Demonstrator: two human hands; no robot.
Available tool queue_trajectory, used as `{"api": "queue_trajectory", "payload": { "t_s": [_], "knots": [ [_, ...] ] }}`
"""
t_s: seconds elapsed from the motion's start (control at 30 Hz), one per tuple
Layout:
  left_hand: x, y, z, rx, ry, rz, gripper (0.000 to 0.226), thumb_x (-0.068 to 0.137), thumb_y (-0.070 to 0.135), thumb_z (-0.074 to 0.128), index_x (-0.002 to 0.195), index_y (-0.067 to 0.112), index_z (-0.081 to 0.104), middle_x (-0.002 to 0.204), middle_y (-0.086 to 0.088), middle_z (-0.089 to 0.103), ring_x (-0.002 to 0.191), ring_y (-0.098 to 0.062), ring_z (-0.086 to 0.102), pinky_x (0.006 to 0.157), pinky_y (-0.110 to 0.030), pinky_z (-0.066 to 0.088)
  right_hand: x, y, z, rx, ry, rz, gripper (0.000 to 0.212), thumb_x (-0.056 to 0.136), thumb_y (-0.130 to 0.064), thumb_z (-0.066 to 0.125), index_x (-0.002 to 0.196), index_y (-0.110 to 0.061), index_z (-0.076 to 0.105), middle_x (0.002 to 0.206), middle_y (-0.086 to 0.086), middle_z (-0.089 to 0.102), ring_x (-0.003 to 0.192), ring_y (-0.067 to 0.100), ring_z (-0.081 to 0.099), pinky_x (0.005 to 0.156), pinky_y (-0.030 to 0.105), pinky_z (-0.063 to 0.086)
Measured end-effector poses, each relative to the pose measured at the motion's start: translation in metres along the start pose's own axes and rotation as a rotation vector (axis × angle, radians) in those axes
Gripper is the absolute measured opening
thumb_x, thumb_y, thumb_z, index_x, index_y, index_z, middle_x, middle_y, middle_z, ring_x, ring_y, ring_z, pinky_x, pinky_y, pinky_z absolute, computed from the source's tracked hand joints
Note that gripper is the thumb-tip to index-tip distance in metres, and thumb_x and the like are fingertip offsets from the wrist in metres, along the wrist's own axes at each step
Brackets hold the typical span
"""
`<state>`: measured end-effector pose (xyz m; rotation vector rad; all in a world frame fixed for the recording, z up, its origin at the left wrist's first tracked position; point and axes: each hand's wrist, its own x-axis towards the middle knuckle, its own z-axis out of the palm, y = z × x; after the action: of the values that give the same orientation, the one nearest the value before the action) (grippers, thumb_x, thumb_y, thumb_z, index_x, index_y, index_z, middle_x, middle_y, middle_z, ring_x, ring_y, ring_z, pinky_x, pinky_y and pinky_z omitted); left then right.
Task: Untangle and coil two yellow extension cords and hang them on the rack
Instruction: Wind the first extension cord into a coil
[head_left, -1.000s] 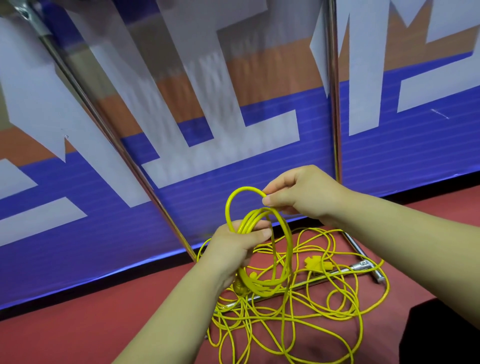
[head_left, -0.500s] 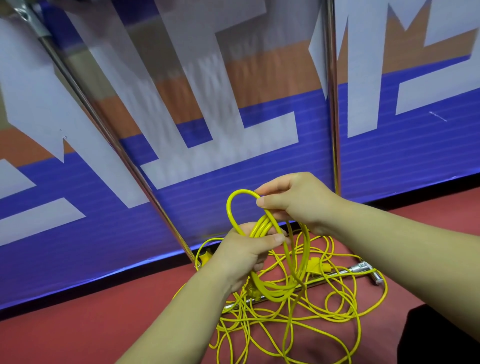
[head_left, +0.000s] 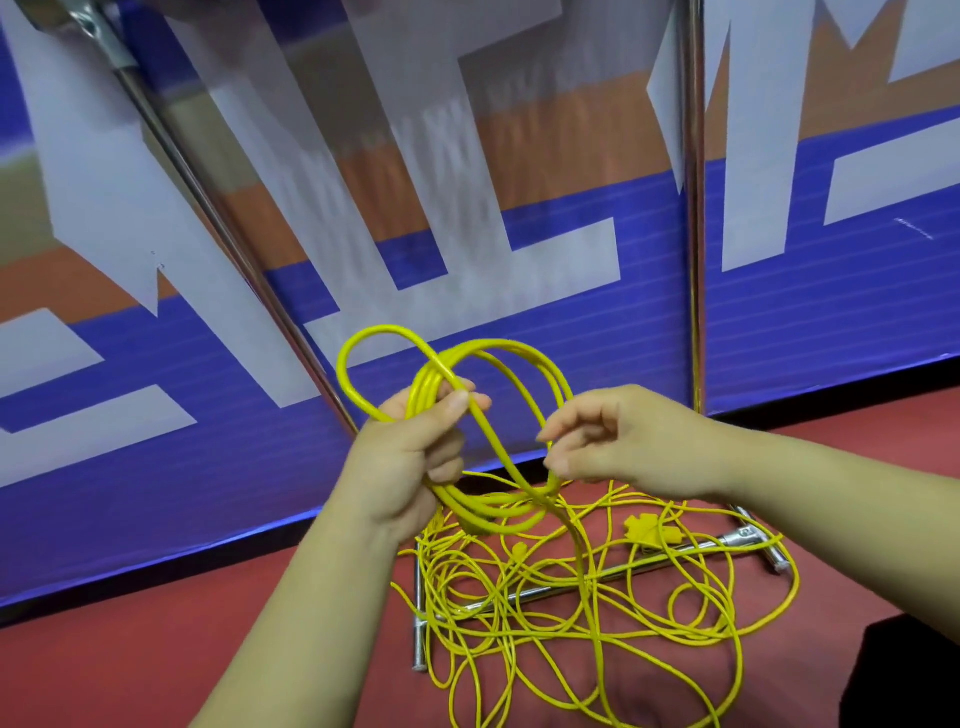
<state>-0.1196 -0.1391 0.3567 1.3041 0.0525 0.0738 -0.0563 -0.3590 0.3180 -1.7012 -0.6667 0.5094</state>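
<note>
My left hand (head_left: 410, 457) grips a bunch of coiled loops of yellow extension cord (head_left: 511, 349), held up in front of the banner. One smaller loop sticks out to the upper left of my fist. My right hand (head_left: 628, 441) is at the coil's right side, its fingertips curled round the strand where it leaves the coil. From there the cord drops into a loose yellow tangle (head_left: 571, 603) on the red floor. A yellow plug (head_left: 647, 530) lies in the tangle. The tangle lies over the rack's chrome base bar (head_left: 727, 543).
Two chrome rack poles rise in front of a blue, orange and white banner: a slanted pole (head_left: 208, 202) on the left and an upright pole (head_left: 693, 218) on the right. A dark object (head_left: 909, 670) sits at the bottom right on the red floor.
My right hand has left the top of the coil and dropped to its right side. The coil has spread wider and my left hand has lifted it higher.
</note>
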Motion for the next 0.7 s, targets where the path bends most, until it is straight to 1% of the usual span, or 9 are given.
{"api": "queue_trajectory", "payload": {
  "t_s": [0.07, 0.1, 0.17, 0.3, 0.47, 0.57, 0.63, 0.7],
  "knots": [
    [-0.001, 0.008, -0.003, -0.085, 0.024, 0.041, 0.009, 0.083, 0.009, 0.067, 0.090, 0.014, 0.063, 0.082, -0.001, 0.071, 0.037, 0.000, 0.025, 0.038, -0.013, 0.020, 0.001, 0.004, 0.009, -0.001, -0.045, -0.014, 0.025, 0.084, -0.004, 0.077, 0.103, -0.013, 0.062, 0.098, 0.007, 0.077, 0.089, 0.016, 0.071, 0.086, 0.038, 0.055],
    [-0.001, 0.011, -0.004, -0.121, 0.044, 0.052, 0.008, 0.084, 0.011, 0.065, 0.091, 0.015, 0.062, 0.081, 0.000, 0.071, 0.036, 0.000, 0.025, 0.038, -0.013, 0.020, 0.001, 0.006, 0.013, 0.003, -0.056, -0.026, 0.026, 0.084, -0.001, 0.076, 0.100, -0.012, 0.060, 0.100, 0.008, 0.076, 0.090, 0.016, 0.071, 0.087, 0.037, 0.055],
    [-0.001, 0.013, -0.004, -0.170, 0.089, 0.059, 0.009, 0.082, 0.015, 0.061, 0.091, 0.016, 0.062, 0.079, 0.002, 0.071, 0.036, 0.001, 0.026, 0.037, -0.012, 0.021, 0.004, 0.008, 0.020, 0.001, -0.065, -0.050, 0.028, 0.083, 0.003, 0.075, 0.097, -0.012, 0.055, 0.103, 0.010, 0.075, 0.091, 0.016, 0.070, 0.087, 0.035, 0.056],
    [-0.001, 0.013, -0.007, -0.215, 0.114, 0.075, 0.006, 0.084, 0.017, 0.059, 0.090, 0.016, 0.060, 0.079, 0.004, 0.071, 0.035, 0.000, 0.026, 0.036, -0.012, 0.022, 0.010, 0.011, 0.029, 0.011, -0.072, -0.054, 0.030, 0.083, 0.007, 0.073, 0.095, -0.013, 0.053, 0.105, 0.007, 0.072, 0.085, 0.012, 0.069, 0.082, 0.029, 0.056],
    [0.003, 0.013, -0.015, -0.281, 0.127, 0.100, 0.007, 0.086, 0.020, 0.058, 0.092, 0.018, 0.060, 0.083, 0.007, 0.070, 0.034, -0.001, 0.027, 0.036, -0.012, 0.024, 0.014, 0.017, 0.043, -0.007, -0.048, -0.075, 0.034, 0.079, 0.004, 0.079, 0.090, -0.016, 0.054, 0.097, 0.006, 0.072, 0.087, 0.016, 0.069, 0.082, 0.033, 0.057],
    [0.005, 0.013, -0.017, -0.305, 0.140, 0.109, 0.009, 0.086, 0.020, 0.059, 0.094, 0.018, 0.058, 0.078, 0.009, 0.069, 0.034, -0.001, 0.028, 0.036, -0.011, 0.024, 0.015, 0.022, 0.054, 0.013, -0.052, -0.044, 0.034, 0.078, 0.000, 0.080, 0.089, -0.019, 0.053, 0.090, -0.002, 0.068, 0.079, 0.021, 0.068, 0.076, 0.040, 0.055],
    [0.006, 0.013, -0.018, -0.320, 0.147, 0.111, 0.012, 0.086, 0.021, 0.058, 0.097, 0.016, 0.057, 0.071, 0.009, 0.067, 0.034, -0.001, 0.028, 0.037, -0.012, 0.024, 0.017, 0.025, 0.059, 0.014, -0.030, -0.025, 0.033, 0.079, -0.003, 0.080, 0.088, -0.021, 0.054, 0.090, -0.006, 0.068, 0.078, 0.023, 0.071, 0.075, 0.043, 0.054],
    [0.007, 0.012, -0.021, -0.333, 0.159, 0.109, 0.014, 0.087, 0.022, 0.057, 0.099, 0.015, 0.057, 0.067, 0.009, 0.065, 0.034, -0.001, 0.028, 0.037, -0.012, 0.023, 0.019, 0.024, 0.061, 0.033, -0.014, -0.013, 0.031, 0.080, -0.001, 0.079, 0.087, -0.020, 0.055, 0.090, -0.005, 0.070, 0.078, 0.022, 0.072, 0.076, 0.041, 0.055]
  ]
}}
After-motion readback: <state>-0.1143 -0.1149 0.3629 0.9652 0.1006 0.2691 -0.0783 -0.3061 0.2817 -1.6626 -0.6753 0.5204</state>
